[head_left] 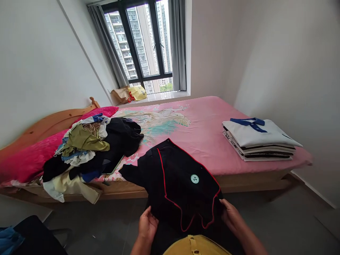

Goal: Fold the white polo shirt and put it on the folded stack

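Black garment (183, 173), red-piped: left hand (148, 225), right hand (231, 214) pinching sides; overhang at bed's (202, 141) front edge risks slipping.

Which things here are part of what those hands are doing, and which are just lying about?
Apparently in use:
black garment, held by the left hand and right hand
heaped clothes
folded stack
bed

Probably just lying about:
brown bag
yellow bag
blue cloth, lower left
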{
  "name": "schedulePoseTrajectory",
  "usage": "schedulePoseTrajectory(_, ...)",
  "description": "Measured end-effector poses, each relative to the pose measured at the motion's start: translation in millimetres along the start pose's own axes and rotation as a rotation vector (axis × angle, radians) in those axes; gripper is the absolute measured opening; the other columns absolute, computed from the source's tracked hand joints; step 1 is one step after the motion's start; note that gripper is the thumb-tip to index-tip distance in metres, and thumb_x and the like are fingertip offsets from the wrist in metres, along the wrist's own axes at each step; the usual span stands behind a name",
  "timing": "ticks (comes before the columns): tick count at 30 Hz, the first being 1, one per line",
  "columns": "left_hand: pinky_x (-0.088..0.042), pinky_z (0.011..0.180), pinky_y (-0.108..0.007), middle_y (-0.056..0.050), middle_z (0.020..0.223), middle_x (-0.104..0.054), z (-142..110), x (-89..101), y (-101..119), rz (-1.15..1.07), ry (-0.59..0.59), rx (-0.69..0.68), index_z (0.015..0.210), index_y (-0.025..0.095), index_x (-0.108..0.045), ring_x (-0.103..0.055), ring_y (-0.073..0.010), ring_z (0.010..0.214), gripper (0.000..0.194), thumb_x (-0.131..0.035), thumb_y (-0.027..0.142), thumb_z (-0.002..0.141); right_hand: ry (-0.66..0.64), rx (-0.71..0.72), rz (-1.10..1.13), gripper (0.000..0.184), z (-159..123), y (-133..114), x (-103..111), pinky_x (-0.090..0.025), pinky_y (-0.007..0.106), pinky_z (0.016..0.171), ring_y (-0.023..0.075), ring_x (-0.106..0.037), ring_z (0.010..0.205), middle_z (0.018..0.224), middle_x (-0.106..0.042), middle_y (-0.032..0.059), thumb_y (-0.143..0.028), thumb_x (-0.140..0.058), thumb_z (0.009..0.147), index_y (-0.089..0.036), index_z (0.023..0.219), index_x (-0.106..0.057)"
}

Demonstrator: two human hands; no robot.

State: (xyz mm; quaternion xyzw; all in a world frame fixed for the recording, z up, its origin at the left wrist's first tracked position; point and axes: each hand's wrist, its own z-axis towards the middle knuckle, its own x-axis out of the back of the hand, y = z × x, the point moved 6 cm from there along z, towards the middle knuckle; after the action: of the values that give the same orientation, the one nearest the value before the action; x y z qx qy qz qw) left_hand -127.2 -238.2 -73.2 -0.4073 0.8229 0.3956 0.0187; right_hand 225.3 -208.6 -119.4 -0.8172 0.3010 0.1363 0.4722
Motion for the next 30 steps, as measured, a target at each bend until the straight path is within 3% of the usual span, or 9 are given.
schedulePoseTrajectory(4, -0.047, 0.066, -0.027, 0.000, 0.082, -0.059, -9.3, 14.8, 22.0, 0.167, 0.188, -0.290, 0.089, 0.022, -0.053, -0.060, -0.0141, 0.071, 0.015, -0.058, 0.022, 0.074, -0.018, -0.068, 0.023, 0.012, 0.6, 0.3, -2.4, -0.054, 0.037, 0.077, 0.0266, -0.067, 0.086, 0.075, -0.072, 0.0039, -0.028, -0.068, 0.063, -0.020, 0.070, -0.066)
schedulePoseTrajectory(6, -0.047, 0.071, -0.027, -0.001, 0.089, -0.058, -21.6, 8.4, 32.5, 0.331, 0.182, -0.504, 0.093, 0.022, -0.054, -0.059, -0.0158, 0.081, 0.021, -0.060, 0.028, 0.074, -0.033, -0.068, 0.031, 0.013, 1.6, -0.1, -2.5, -0.053, 0.038, 0.082, 0.0266, -0.066, 0.091, 0.078, -0.072, 0.0039, -0.028, -0.068, 0.063, -0.019, 0.072, -0.067)
schedulePoseTrajectory(9, -0.045, 0.082, -0.030, -0.003, 0.089, -0.061, -44.8, -22.2, 35.3, 0.594, -0.024, -0.729, 0.089, 0.022, -0.058, -0.058, -0.0192, 0.088, 0.018, -0.060, 0.034, 0.076, -0.045, -0.090, 0.076, 0.015, 3.5, 2.1, -1.6, -0.053, 0.037, 0.086, 0.0254, -0.065, 0.096, 0.083, -0.073, 0.0035, -0.028, -0.069, 0.064, -0.019, 0.076, -0.067)
schedulePoseTrajectory(15, -0.036, 0.101, -0.036, -0.006, 0.103, -0.067, -79.3, -105.6, 13.9, 1.165, -0.571, -0.896, 0.091, 0.025, -0.067, -0.054, -0.0239, 0.108, 0.021, -0.048, 0.029, 0.083, -0.040, -0.115, 0.160, 0.016, -1.3, -2.1, -5.9, -0.051, 0.035, 0.089, 0.0234, -0.065, 0.097, 0.088, -0.073, 0.0035, -0.024, -0.070, 0.065, -0.018, 0.080, -0.069)
schedulePoseTrajectory(18, -0.028, 0.105, -0.043, -0.007, 0.119, -0.061, -72.1, -125.1, 3.9, 1.563, -0.585, -0.886, 0.107, 0.025, -0.064, -0.045, -0.0280, 0.120, 0.032, -0.052, 0.024, 0.078, -0.058, -0.136, 0.161, 0.021, -5.9, -5.4, -10.3, -0.050, 0.038, 0.091, 0.0251, -0.064, 0.101, 0.093, -0.072, 0.0058, -0.025, -0.070, 0.066, -0.017, 0.085, -0.070)
schedulePoseTrajectory(21, -0.029, 0.100, -0.049, -0.011, 0.113, -0.061, -59.6, -120.8, 2.7, 1.904, -0.428, -0.798, 0.110, 0.022, -0.063, -0.046, -0.0319, 0.114, 0.038, -0.054, 0.025, 0.074, -0.056, -0.143, 0.168, 0.022, -6.5, -5.7, -10.0, -0.050, 0.038, 0.092, 0.0252, -0.063, 0.103, 0.095, -0.072, 0.0063, -0.026, -0.070, 0.067, -0.017, 0.087, -0.070)
schedulePoseTrajectory(24, -0.033, 0.093, -0.045, -0.011, 0.103, -0.061, -58.8, -104.5, 5.9, 2.048, -0.364, -0.753, 0.102, 0.021, -0.065, -0.049, -0.0308, 0.107, 0.032, -0.051, 0.023, 0.073, -0.074, -0.119, 0.167, 0.022, -4.3, -5.8, -8.4, -0.049, 0.037, 0.093, 0.0247, -0.062, 0.105, 0.096, -0.072, 0.0057, -0.025, -0.069, 0.068, -0.017, 0.088, -0.069)
schedulePoseTrajectory(27, -0.038, 0.084, -0.039, -0.010, 0.102, -0.061, -61.4, -79.8, 8.4, 2.053, -0.351, -0.693, 0.102, 0.023, -0.064, -0.055, -0.0270, 0.097, 0.036, -0.047, 0.015, 0.071, -0.067, -0.101, 0.161, 0.021, -2.3, -6.1, -6.7, -0.050, 0.037, 0.094, 0.0251, -0.061, 0.106, 0.093, -0.072, 0.0049, -0.023, -0.069, 0.067, -0.017, 0.087, -0.069)
schedulePoseTrajectory(30, -0.039, 0.083, -0.035, -0.007, 0.108, -0.063, -62.2, -57.9, 6.2, 1.912, -0.428, -0.637, 0.120, 0.029, -0.056, -0.059, -0.0232, 0.096, 0.056, -0.040, 0.007, 0.071, -0.055, -0.117, 0.172, 0.021, -1.9, -5.4, -6.6, -0.049, 0.040, 0.095, 0.0261, -0.060, 0.108, 0.094, -0.072, 0.0052, -0.024, -0.069, 0.066, -0.017, 0.086, -0.068)
